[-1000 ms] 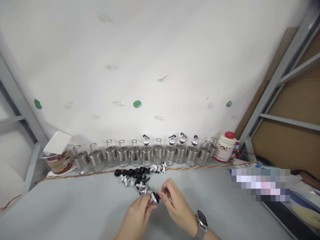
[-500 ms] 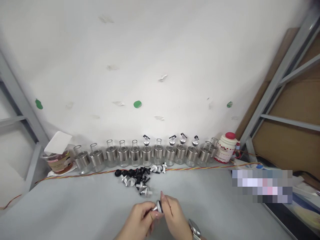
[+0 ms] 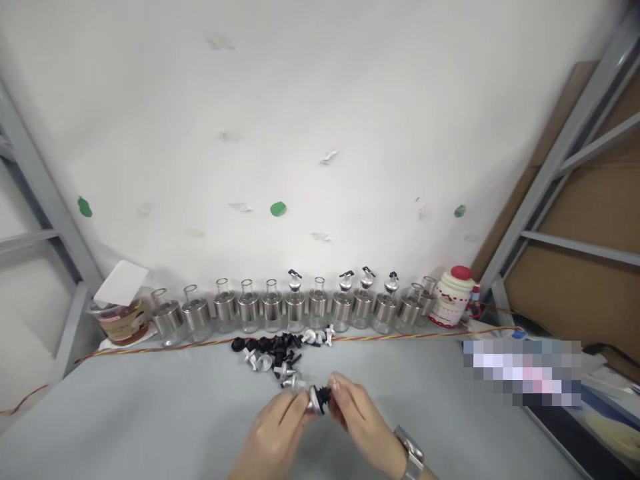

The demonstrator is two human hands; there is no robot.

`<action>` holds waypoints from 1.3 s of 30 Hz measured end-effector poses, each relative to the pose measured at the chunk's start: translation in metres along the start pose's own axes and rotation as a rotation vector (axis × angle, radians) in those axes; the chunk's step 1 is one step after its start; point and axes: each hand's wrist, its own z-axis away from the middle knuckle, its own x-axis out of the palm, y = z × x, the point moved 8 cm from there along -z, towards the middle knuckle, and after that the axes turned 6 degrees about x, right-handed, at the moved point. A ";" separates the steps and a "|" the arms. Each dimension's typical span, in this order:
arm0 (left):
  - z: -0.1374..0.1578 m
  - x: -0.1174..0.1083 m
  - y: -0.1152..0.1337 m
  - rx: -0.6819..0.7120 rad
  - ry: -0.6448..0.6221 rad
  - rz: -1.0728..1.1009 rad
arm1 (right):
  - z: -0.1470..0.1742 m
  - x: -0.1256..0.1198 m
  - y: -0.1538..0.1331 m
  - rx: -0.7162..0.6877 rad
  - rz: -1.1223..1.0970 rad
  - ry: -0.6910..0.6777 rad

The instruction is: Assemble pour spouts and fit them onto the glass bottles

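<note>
Low in the middle of the head view, both hands meet over the grey table around a silver and black pourer stopper (image 3: 316,400). My left hand (image 3: 277,427) is closed on its silver end. My right hand (image 3: 357,413), with a watch at the wrist, pinches the black ribbed end at the fingertips. Just beyond the hands lies a pile of loose pourer parts (image 3: 275,353), black plugs and silver spouts. Behind it stands a row of glass bottles with steel sleeves (image 3: 249,308). Several bottles carry silver pourers with black levers (image 3: 346,280); the others have bare necks.
A tub with a brown label (image 3: 123,325) stands at the back left. A white jar with a red lid (image 3: 451,298) is at the back right. A red and yellow cord (image 3: 200,347) crosses the table behind the pile. Papers lie on the right, partly blurred out.
My right hand has shifted slightly right and up, now pinching the black end. The stopper has risen a little, and its black ribbed part now shows between the hands.
</note>
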 end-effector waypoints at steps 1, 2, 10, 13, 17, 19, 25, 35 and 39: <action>0.001 0.000 0.000 0.026 -0.007 -0.046 | 0.001 0.003 -0.001 -0.001 0.010 -0.039; 0.002 0.001 0.000 0.040 -0.014 -0.082 | 0.001 0.006 -0.001 -0.002 0.017 -0.075; -0.002 0.012 0.005 0.039 -0.052 -0.135 | 0.001 0.022 0.019 0.018 0.165 -0.074; -0.004 0.010 0.007 0.051 -0.039 -0.129 | 0.003 0.025 0.023 -0.009 0.324 -0.032; -0.002 0.012 0.000 -0.039 -0.031 0.022 | 0.003 0.022 0.017 -0.040 0.404 -0.030; 0.001 0.024 -0.014 -0.289 -0.085 0.290 | 0.002 0.017 0.010 -0.053 0.345 -0.044; 0.026 0.071 -0.016 -1.144 -0.089 1.307 | 0.004 -0.004 -0.005 -0.078 0.010 -0.044; 0.026 0.067 -0.023 -1.157 0.099 1.467 | 0.012 0.015 -0.018 -0.355 0.822 0.086; 0.031 0.079 -0.027 -1.135 0.049 1.385 | 0.013 0.021 -0.013 -0.411 0.965 0.204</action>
